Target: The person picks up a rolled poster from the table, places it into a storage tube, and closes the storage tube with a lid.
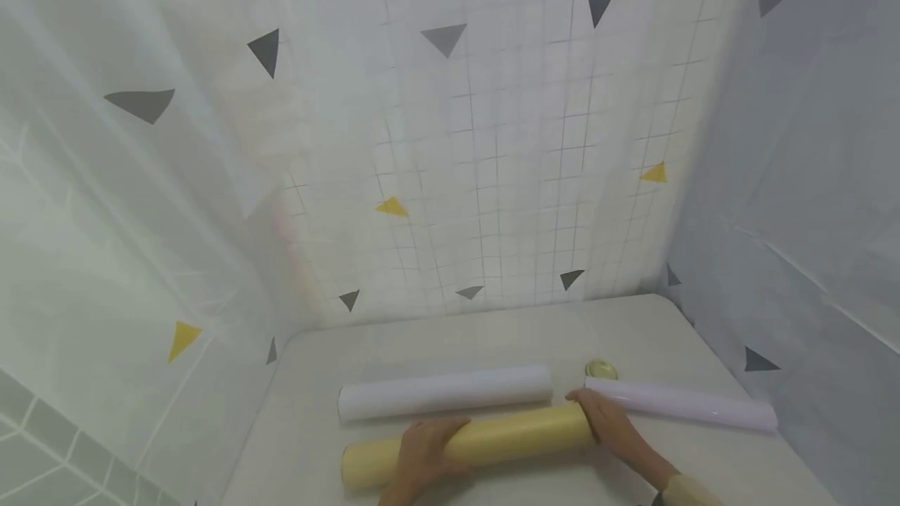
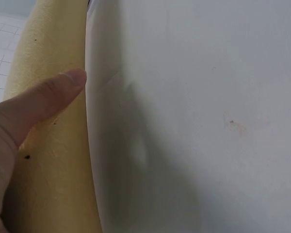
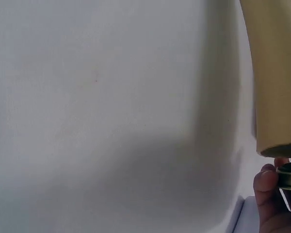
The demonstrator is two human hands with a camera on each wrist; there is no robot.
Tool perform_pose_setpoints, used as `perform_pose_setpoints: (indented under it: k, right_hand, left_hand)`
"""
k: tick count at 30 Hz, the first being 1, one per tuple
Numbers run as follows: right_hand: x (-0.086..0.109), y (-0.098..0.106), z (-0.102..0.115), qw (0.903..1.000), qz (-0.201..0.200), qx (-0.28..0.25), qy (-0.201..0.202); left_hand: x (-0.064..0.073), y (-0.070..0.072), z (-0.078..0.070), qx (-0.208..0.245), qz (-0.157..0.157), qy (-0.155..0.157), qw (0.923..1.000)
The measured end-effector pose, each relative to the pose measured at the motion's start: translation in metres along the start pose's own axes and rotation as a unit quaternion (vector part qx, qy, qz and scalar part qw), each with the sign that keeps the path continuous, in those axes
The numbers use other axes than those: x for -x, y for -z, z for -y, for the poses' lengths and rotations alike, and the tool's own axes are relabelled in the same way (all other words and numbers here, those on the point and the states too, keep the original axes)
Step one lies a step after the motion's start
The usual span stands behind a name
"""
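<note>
A yellow-tan cardboard tube lies across the near part of the white table in the head view. My left hand grips it near its left end, and in the left wrist view the thumb presses along its side. At the tube's other end is my right hand. The right wrist view shows this hand's fingers holding a round cap with a gold-coloured rim and dark inside, just off the tube's open end. Part of the cap is cut off by the frame edge.
Behind the yellow tube lies a white tube. To the right rests a shiny pale pinkish tube, with a round yellowish cap by its left end. Patterned sheeting hangs around the table.
</note>
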State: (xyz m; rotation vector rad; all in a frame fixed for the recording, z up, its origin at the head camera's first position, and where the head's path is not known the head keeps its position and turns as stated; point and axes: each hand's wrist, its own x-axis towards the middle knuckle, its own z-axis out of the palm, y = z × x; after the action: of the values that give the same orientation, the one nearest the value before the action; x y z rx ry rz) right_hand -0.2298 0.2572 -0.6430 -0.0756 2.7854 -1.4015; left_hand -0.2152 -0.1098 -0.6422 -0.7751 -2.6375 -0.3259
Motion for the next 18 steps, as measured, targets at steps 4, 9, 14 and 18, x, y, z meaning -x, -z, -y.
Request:
perform_pose_setpoints:
  k: [4,9,14,18]
  right_hand:
    - [0.001,0.000,0.002,0.9998,-0.011,-0.001,-0.014]
    - [0.002,-0.004,0.004,0.9992,-0.029,-0.020,-0.021]
    - [0.002,-0.009,0.001,0.9965,-0.018,-0.070,-0.041]
    - [0.002,-0.011,-0.002,0.9953,0.002,-0.081,-0.052]
  left_hand:
    - [0.000,-0.002,0.000,0.005,-0.001,0.000,1.0000]
    - [0.000,-0.004,0.001,-0.005,-0.014,-0.010,0.9998]
    - [0.003,-0.005,0.001,-0.011,-0.037,-0.021,0.9991]
    - [0.004,-0.002,-0.002,-0.014,-0.036,-0.023,0.9990]
